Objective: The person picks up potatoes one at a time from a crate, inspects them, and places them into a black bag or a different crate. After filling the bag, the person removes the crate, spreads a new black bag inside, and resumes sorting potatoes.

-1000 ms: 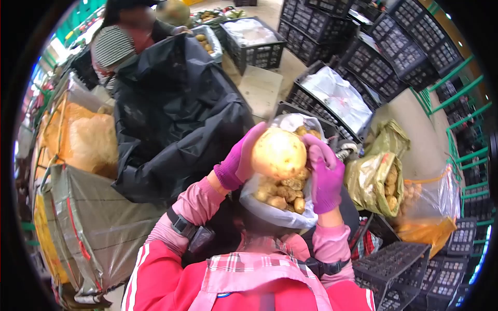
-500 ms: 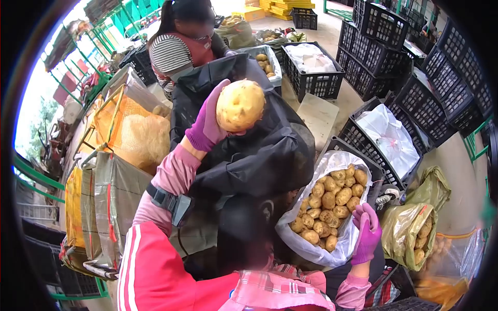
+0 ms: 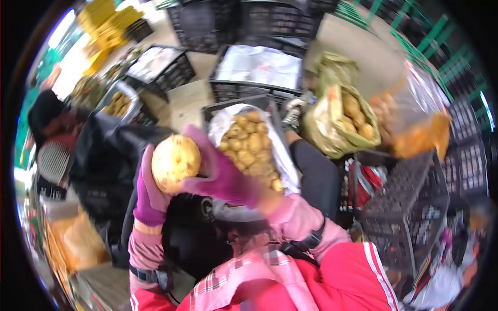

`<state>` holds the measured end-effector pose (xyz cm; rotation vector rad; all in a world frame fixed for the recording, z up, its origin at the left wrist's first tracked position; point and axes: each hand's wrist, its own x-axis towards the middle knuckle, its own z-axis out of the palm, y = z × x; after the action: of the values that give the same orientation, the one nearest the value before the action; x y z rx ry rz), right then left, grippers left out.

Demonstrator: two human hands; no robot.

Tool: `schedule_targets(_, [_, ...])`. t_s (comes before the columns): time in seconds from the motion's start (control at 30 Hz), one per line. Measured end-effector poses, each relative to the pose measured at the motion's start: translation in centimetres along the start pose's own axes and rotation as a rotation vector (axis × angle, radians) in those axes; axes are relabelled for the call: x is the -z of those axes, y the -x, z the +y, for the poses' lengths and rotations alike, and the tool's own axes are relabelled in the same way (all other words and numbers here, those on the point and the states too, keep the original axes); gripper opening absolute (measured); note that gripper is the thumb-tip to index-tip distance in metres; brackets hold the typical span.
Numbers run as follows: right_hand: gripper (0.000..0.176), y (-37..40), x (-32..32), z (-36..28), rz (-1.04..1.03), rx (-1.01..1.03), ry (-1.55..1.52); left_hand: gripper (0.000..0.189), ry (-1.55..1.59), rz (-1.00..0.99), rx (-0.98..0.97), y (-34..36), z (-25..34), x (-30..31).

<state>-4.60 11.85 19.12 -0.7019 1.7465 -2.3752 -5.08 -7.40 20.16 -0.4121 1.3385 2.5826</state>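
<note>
A large pale-yellow potato (image 3: 175, 164) is held up in front of me between both hands. My left hand (image 3: 148, 194), in a purple glove, supports it from the left and below. My right hand (image 3: 223, 173), gloved the same, wraps its right side, the thumb low and the fingers above. Just beyond my right hand stands a dark crate (image 3: 210, 110) lined with a white bag (image 3: 222, 120), filled with small potatoes (image 3: 249, 142). My right wrist and glove partly cover its near end. Some motion blur softens the right hand.
Black cloth (image 3: 98, 171) is draped at the left, beside another person (image 3: 54, 145). Further back are a crate with a white liner (image 3: 259, 63) and a box of potatoes (image 3: 118, 103). To the right stand a green sack of potatoes (image 3: 321, 124) and a black crate (image 3: 389, 223).
My view has turned to the right. My right hand has left the rim of the potato crate and come to the large potato, which my left hand still holds.
</note>
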Motion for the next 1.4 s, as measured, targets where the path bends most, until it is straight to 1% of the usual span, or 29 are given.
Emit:
schedule_targets(0.03, [0.089, 0.3, -0.2, 0.5, 0.098, 0.037, -0.134, 0.060, -0.016, 0.146, 0.017, 1.0, -2.1, -3.9])
schedule_targets(0.07, [0.087, 0.9, 1.2, 0.3, 0.153, -0.027, -0.210, 0.058, -0.275, 0.077, 0.045, 1.1, -3.5, -3.0])
schedule_targets(0.1, [0.085, 1.3, 2.5, 0.4, 0.190, -0.089, -0.299, 0.057, -0.310, 0.163, 0.077, 1.2, -4.7, -5.2])
schedule_targets(0.13, [0.083, 1.7, 3.8, 0.7, 0.215, -0.148, -0.390, 0.056, -0.389, 0.069, 0.080, 1.0, -5.8, -5.2])
schedule_targets(0.17, [0.083, 2.5, 5.3, 1.4, 0.281, -0.154, -0.337, 0.054, -0.462, -0.026, 0.079, 0.5, -7.3, -4.9])
schedule_targets(0.23, [0.085, 4.5, 7.8, 1.0, 0.271, -0.216, -0.206, 0.051, -0.693, -0.038, -0.113, 0.4, -9.9, -5.7])
schedule_targets(0.27, [0.088, 5.4, 8.8, 1.1, 0.263, -0.133, 0.104, 0.048, -0.685, -0.046, -0.143, 0.4, -10.9, -6.5])
schedule_targets(0.3, [0.090, 6.0, 9.0, 0.6, 0.292, -0.185, 0.126, 0.047, -0.745, -0.107, -0.214, 0.2, -11.6, -6.8])
schedule_targets(0.37, [0.089, 6.9, 10.1, -0.5, 0.357, -0.174, 0.240, 0.043, -0.829, -0.095, -0.331, -2.0, -13.9, -5.8])
schedule_targets(0.4, [0.079, 7.2, 10.8, -0.7, 0.391, -0.158, 0.208, 0.040, -0.896, -0.127, -0.374, -2.4, -14.0, -6.9])
schedule_targets(0.43, [0.076, 7.5, 11.5, -0.9, 0.447, -0.197, -0.003, 0.038, -0.967, -0.148, -0.413, -2.3, -13.8, -7.7])
schedule_targets(0.5, [0.070, 8.5, 13.3, -1.6, 0.536, -0.277, -0.439, 0.034, -0.946, -0.174, -0.367, -1.5, -12.9, -9.6])
schedule_targets(0.53, [0.060, 9.1, 14.4, -2.3, 0.573, -0.243, -0.399, 0.032, -0.847, -0.183, -0.287, -0.1, -12.1, -11.9])
schedule_targets(0.57, [0.057, 9.5, 15.1, -5.2, 0.712, -0.264, -0.236, 0.031, -0.747, -0.190, -0.207, 0.6, -11.8, -13.2])
schedule_targets(0.6, [0.057, 9.8, 17.9, -2.3, 0.755, -0.120, -0.364, 0.035, -0.792, -0.185, -0.293, -0.1, -12.5, -12.1])
schedule_targets(0.67, [0.061, 9.7, 22.5, -3.1, 0.974, 0.128, -0.035, 0.035, -0.827, -0.164, -0.261, 0.3, -12.0, -11.3])
schedule_targets(0.7, [0.066, 9.5, 25.6, -2.9, 1.072, 0.201, 0.029, 0.035, -0.844, -0.155, -0.242, 0.5, -11.7, -10.8])
schedule_targets(0.73, [0.071, 9.2, 28.8, -3.4, 1.121, 0.269, 0.299, 0.035, -0.839, -0.156, -0.228, 0.6, -11.5, -9.9])
schedule_targets(0.77, [0.075, 9.1, 31.5, -4.4, 1.171, 0.234, 0.477, 0.035, -0.836, -0.136, -0.210, 0.6, -11.3, -9.2])
schedule_targets(0.83, [0.087, 8.9, 36.5, -5.3, 1.264, -0.039, 1.104, 0.035, -0.822, -0.093, -0.174, 0.7, -11.0, -7.7])
schedule_targets(0.9, [0.088, 8.6, 39.6, -4.9, 1.110, -0.368, 1.402, 0.035, -0.758, -0.054, -0.124, 0.4, -10.9, -6.9])
schedule_targets(0.97, [0.090, 9.4, 44.2, -1.2, 0.693, -0.645, 1.548, 0.034, -0.706, -0.033, -0.071, 0.2, -10.7, -6.5])
schedule_targets(1.0, [0.090, 9.5, 44.0, -1.2, 0.521, -0.740, 1.729, 0.036, -0.690, -0.033, -0.064, -0.1, -10.8, -6.2])
schedule_targets(1.1, [0.090, 8.1, 44.0, -0.9, 0.554, -0.899, 1.479, 0.036, -0.695, -0.012, -0.054, -0.2, -11.0, -6.2])
schedule_targets(1.17, [0.079, 6.7, 44.1, 0.3, 0.519, -0.861, 1.649, 0.034, -0.689, 0.001, -0.025, -0.2, -10.7, -6.1])
schedule_targets(1.2, [0.071, 5.2, 45.2, 1.5, 0.667, -0.950, 1.577, 0.034, -0.696, 0.008, -0.020, -0.4, -10.8, -5.8])
schedule_targets(1.27, [0.053, 4.6, 46.3, 4.9, 0.821, -0.921, 1.674, 0.032, -0.702, 0.014, -0.013, -0.6, -10.8, -5.3])
schedule_targets(1.3, [0.053, 3.8, 45.4, 3.7, 0.841, -0.997, 1.535, 0.032, -0.707, 0.020, -0.012, -0.6, -10.6, -5.1])
schedule_targets(1.4, [0.056, 4.6, 44.4, 2.2, 0.509, -0.875, 1.592, 0.034, -0.735, -0.012, -0.013, -1.0, -9.9, -3.6])
